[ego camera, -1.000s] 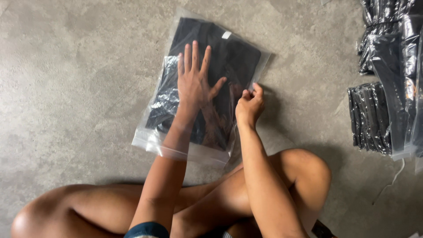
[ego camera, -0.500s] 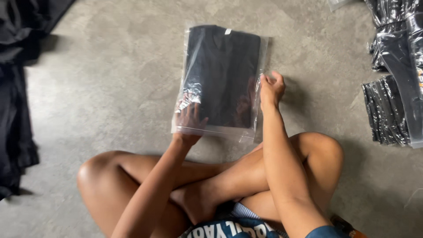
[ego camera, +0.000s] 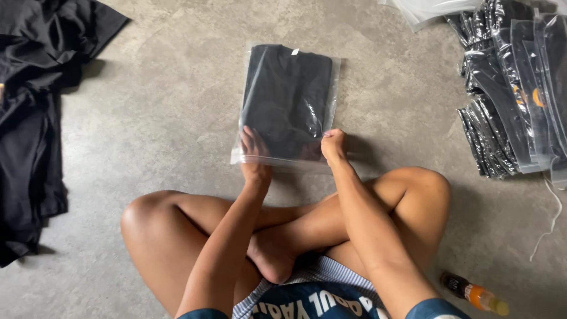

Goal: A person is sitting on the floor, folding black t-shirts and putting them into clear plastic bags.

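Observation:
A clear plastic bag [ego camera: 287, 100] with a folded black garment inside lies flat on the grey floor in front of my crossed legs. My left hand [ego camera: 254, 155] grips the bag's near left corner, with the fingers under or inside the open edge. At the near right corner my right hand [ego camera: 333, 143] pinches that same near edge, fingers closed on the plastic.
Loose black garments [ego camera: 32, 112] are piled on the floor at the left. Stacks of bagged black garments [ego camera: 514, 88] lie at the right, with empty clear bags [ego camera: 431, 9] behind them. A small bottle with an orange cap end [ego camera: 475, 292] lies by my right knee.
My left hand slid from flat on the middle of the bag down to its near left corner. My right hand moved along the bag's right side to the near edge. The view widened.

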